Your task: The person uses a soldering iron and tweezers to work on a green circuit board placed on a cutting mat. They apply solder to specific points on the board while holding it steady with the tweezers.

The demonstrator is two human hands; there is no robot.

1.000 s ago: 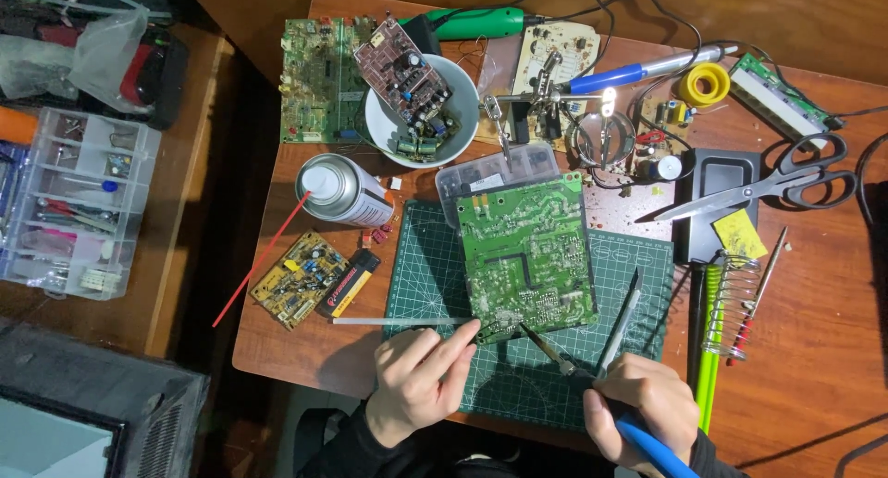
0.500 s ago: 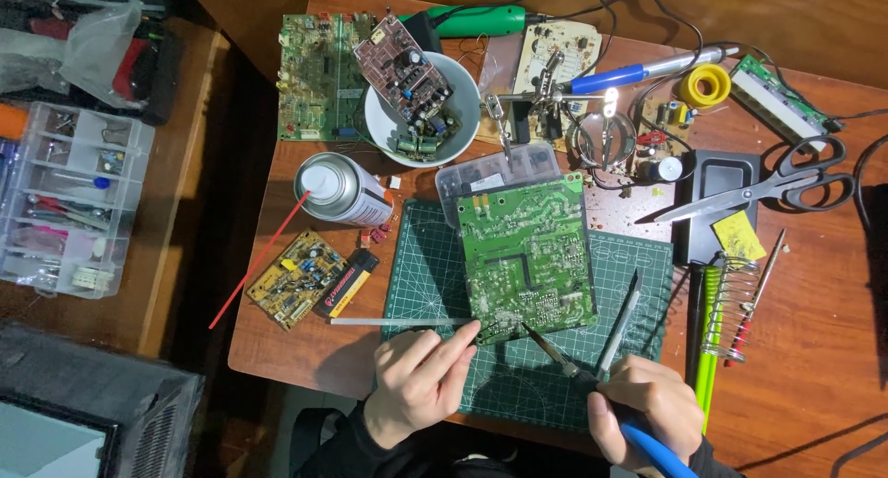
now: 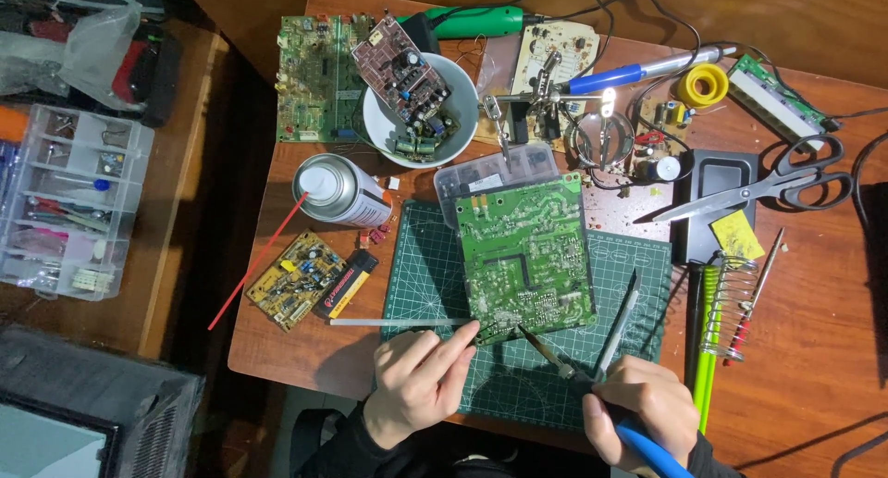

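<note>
The left hand (image 3: 418, 384) pinches the near corner of the green circuit board (image 3: 527, 251) lying on the cutting mat (image 3: 421, 256), while the right hand (image 3: 640, 411) is clenched around a blue-handled soldering iron (image 3: 555, 356) whose tip touches the board's near edge.

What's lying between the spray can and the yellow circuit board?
In the head view, only the can's red straw crosses there, above the yellow board; otherwise bare table.

Bright light falls on my desk from above, glaring off the spray can's top (image 3: 319, 179) and the white bowl (image 3: 379, 117). My hands cast soft shadows toward me. The left side sits dim, edges slightly bowed; focus is sharp.
</note>
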